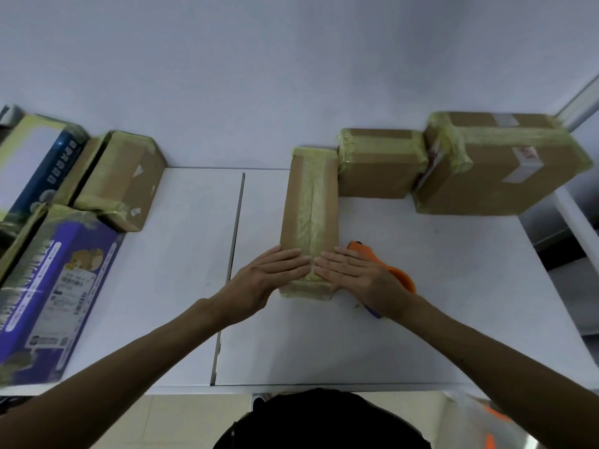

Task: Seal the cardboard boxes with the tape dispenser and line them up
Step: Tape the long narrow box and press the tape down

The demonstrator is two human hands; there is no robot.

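In the head view, a long narrow cardboard box (308,218) lies at the middle of the white desk (437,319), its length running from 6 to 12 o'clock. A strip of yellowish tape covers its top seam. The left hand (275,273) lies flat on the near end of the box from 9 o'clock, fingers straight and grasping nothing. The right hand (353,273) presses flat on the same end from 3 o'clock, likewise released, and the fingertips of the two hands nearly meet over the seam.

The orange tape dispenser (400,275) rests on the desk just beside the box at its 4 o'clock, partly hidden under the right hand and wrist.

At 1 o'clock from the long box, a small taped box (377,170) touches its far right side. A large taped box (496,173) stands against that one at 3 o'clock.

Well apart at 9 o'clock sit another taped brown box (126,179), a purple printed box (55,286) and a blue printed box (39,163).
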